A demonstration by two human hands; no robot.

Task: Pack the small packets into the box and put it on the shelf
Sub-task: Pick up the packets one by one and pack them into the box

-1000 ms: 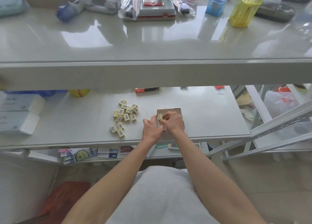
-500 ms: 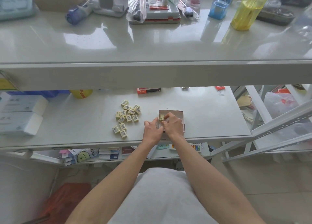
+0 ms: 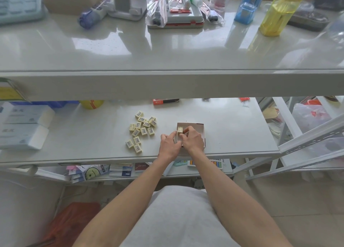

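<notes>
Inside the box (image 3: 199, 127), between both hands (image 3: 169, 144) (image 3: 193, 141), a packet (image 3: 180, 129) stands upright.

On the middle shelf (image 3: 232, 131) an open box (image 3: 199, 127) sits near the front edge. The left hand (image 3: 169, 142) grips its 9 o'clock wall. The right hand (image 3: 192, 141) reaches in, its fingers (image 3: 186, 130) pinching a small packet (image 3: 180, 129) upright against that wall. Loose packets (image 3: 142, 129) lie scattered at 9 o'clock from the box.

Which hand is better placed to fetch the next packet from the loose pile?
Left. The left hand rests at the box wall nearest the pile; the right hand is over the box, pinching a packet.
</notes>
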